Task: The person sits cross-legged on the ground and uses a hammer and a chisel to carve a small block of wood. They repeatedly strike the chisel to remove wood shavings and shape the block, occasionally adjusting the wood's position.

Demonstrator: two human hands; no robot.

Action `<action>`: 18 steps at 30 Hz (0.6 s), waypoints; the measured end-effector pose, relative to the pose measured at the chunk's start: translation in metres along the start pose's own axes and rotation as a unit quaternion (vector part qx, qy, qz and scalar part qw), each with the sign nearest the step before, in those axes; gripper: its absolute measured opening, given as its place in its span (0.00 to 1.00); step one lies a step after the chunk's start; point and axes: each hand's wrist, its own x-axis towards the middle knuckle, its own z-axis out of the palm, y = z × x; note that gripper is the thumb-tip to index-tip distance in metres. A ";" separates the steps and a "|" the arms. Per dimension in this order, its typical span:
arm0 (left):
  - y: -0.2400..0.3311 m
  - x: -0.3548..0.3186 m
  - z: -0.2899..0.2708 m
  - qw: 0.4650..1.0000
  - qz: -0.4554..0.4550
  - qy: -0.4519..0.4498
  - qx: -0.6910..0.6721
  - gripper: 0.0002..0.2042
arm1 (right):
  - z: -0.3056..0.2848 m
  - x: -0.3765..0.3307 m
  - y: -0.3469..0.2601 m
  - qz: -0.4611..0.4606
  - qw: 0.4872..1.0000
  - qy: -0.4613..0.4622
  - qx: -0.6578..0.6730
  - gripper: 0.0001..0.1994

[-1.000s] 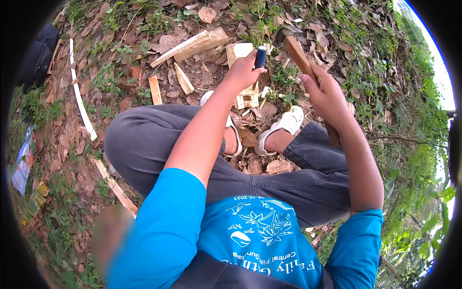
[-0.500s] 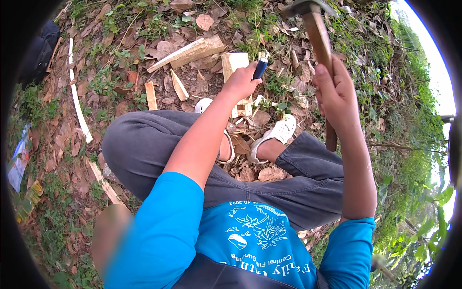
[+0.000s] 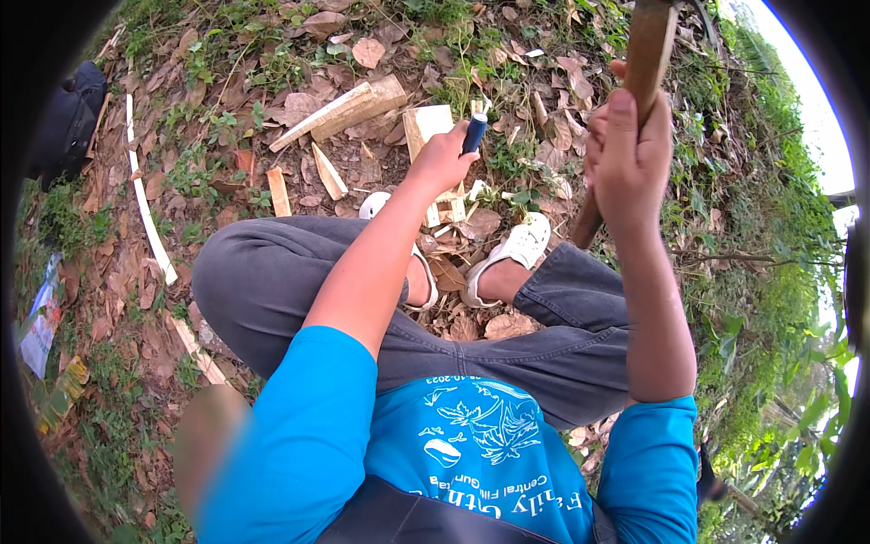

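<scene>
Wood, brown and smooth, forms the shaft of the hammer [image 3: 649, 63], which the right hand [image 3: 632, 150] grasps with fingers wrapped around it. The shaft leans up and to the right; its lower end shows below the fist, and the metal head is mostly cut off by the upper rim of the view. The left hand [image 3: 440, 163] is closed around a rounded dark-blue handle [image 3: 473, 134] with a pale end; whatever the handle joins is hidden by the fingers. Under that hand lies a pale, flat-faced wood block [image 3: 426, 124], squared at its far edge, partly covered by the hand and wrist.

To its left are a long split piece [image 3: 362, 104] tapering to a narrow tip, a sharp-pointed wedge [image 3: 330, 172] and a short straight stick [image 3: 279, 192] with rough sides. Farther left, a thin white strip [image 3: 148, 218] bends along the ground [image 3: 299, 23], where dry, curled leaves mix with low green plants. Canvas-like white shoes [image 3: 524, 245] stand just below the block, close to its near end, and the grey trousers [image 3: 281, 281] enclose the space from both sides. Between the two hands is a gap of leafy ground, and around the raised hammer there is open room up to the greenery [image 3: 788, 154] on the right.
</scene>
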 end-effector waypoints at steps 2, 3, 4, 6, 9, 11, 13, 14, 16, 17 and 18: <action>0.009 0.001 0.001 1.000 0.003 -0.018 -0.005 0.26 | 0.006 -0.017 0.066 0.038 0.970 -0.120 -0.209 0.13; 0.011 0.003 0.003 1.000 0.001 -0.026 -0.006 0.26 | 0.001 -0.019 0.097 0.087 0.902 -0.245 -0.345 0.14; 0.005 0.001 0.001 1.000 -0.007 -0.019 -0.011 0.27 | 0.005 -0.016 0.088 0.098 0.917 -0.231 -0.310 0.14; -0.006 0.000 0.001 1.000 -0.006 0.014 0.017 0.26 | 0.010 -0.006 0.041 0.112 0.954 -0.183 -0.208 0.14; -0.002 -0.002 0.003 1.000 -0.007 0.007 0.001 0.25 | 0.006 0.000 -0.007 0.006 0.999 -0.033 -0.043 0.13; 0.002 0.000 0.006 1.000 -0.005 -0.001 0.003 0.25 | 0.012 -0.007 0.010 -0.013 1.000 0.013 -0.009 0.12; 0.006 -0.001 0.008 1.000 -0.003 0.002 -0.018 0.26 | 0.013 -0.025 0.072 0.054 0.968 -0.089 -0.229 0.14; 0.006 -0.002 0.008 1.000 -0.006 0.007 -0.028 0.26 | 0.001 -0.028 0.093 0.090 0.943 -0.149 -0.282 0.14; -0.006 0.007 0.001 0.999 0.006 0.025 -0.020 0.26 | 0.001 -0.014 0.093 0.111 0.939 -0.177 -0.274 0.14; -0.013 -0.005 0.007 1.000 0.000 0.020 -0.019 0.27 | 0.001 -0.017 0.067 0.121 0.957 -0.149 -0.218 0.13; -0.015 -0.005 0.007 1.000 0.008 0.022 -0.012 0.27 | 0.002 -0.018 0.038 0.130 0.980 -0.102 -0.114 0.12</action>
